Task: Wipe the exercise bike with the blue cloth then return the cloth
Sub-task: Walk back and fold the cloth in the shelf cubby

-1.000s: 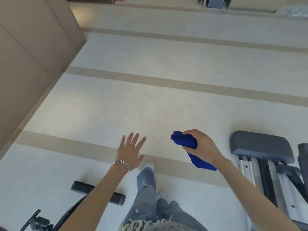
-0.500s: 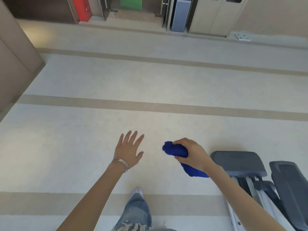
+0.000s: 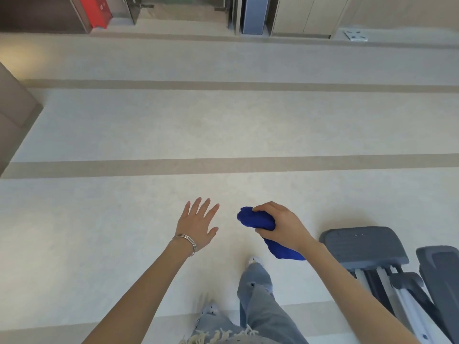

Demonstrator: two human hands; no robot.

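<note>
Gripping the blue cloth (image 3: 258,219) as a tight wad, the right hand (image 3: 283,227) has its fingers and thumb curled round the bundle. It holds the cloth in the air above the pale floor (image 3: 223,125), near the grey exercise machine (image 3: 365,247) at the lower right but not touching it. The left hand (image 3: 196,224) holds nothing, and its fingers are straight and spread, palm down. The likeliest trouble is the loose tail of cloth hanging below the right wrist, which could catch on the machine's footplate or frame as the hand swings past and so be tugged out of the grip. Bunched this tightly, the cloth would also meet a surface with only a small face, so a wipe could miss patches unless it is shaken out first. The person's shoe (image 3: 253,260) lands just beside the machine's front edge, so a step drifting right could clip it. Whether this machine is the bike meant by the task cannot be told from here. Counted, there is one cloth, two hands, two grey footplates and three tan bands across the floor. One red object (image 3: 95,11) stands at the far wall, and the left wrist carries a stack of thin bangles (image 3: 186,240), too fine to number.
</note>
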